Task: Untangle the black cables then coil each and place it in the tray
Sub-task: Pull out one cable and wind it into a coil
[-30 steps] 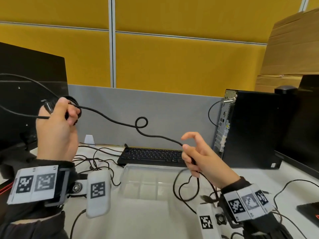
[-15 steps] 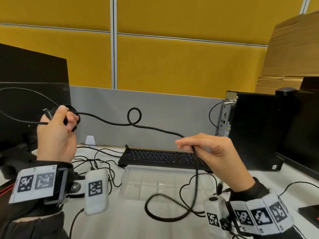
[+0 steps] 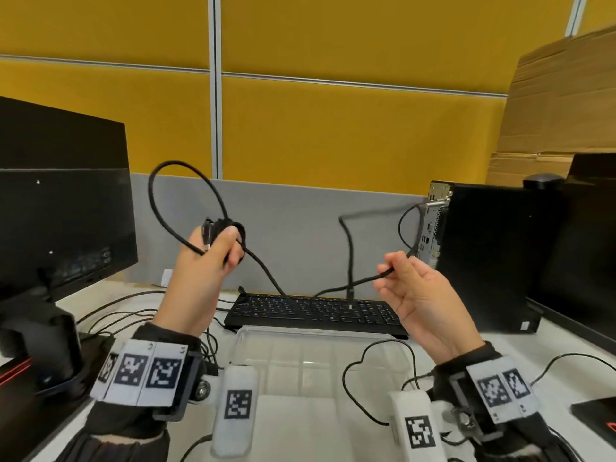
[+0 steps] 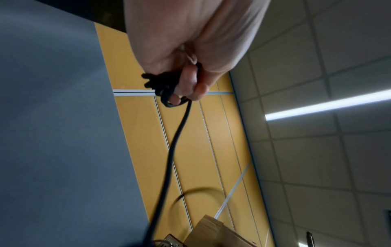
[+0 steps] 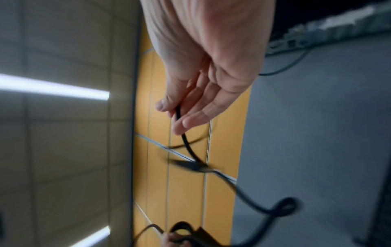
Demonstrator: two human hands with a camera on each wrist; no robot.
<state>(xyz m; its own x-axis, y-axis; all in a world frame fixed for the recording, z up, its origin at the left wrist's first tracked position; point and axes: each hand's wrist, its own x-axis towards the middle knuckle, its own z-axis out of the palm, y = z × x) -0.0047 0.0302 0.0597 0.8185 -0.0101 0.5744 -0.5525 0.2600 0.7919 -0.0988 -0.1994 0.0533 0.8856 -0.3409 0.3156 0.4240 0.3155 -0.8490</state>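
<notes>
Hands (image 3: 203,261) raised, gripping black cable (image 3: 263,271)

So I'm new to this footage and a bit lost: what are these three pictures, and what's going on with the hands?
No machine here: a person wears one camera on the head and one on each wrist. The head view looks down at a desk with a keyboard and a clear tray, which has no cable in it yet. The left hand grips a small coil of black cable. The right hand pinches the same cable further along. The two tilted pictures are the wrist views, looking along each hand at its fingers.
</notes>
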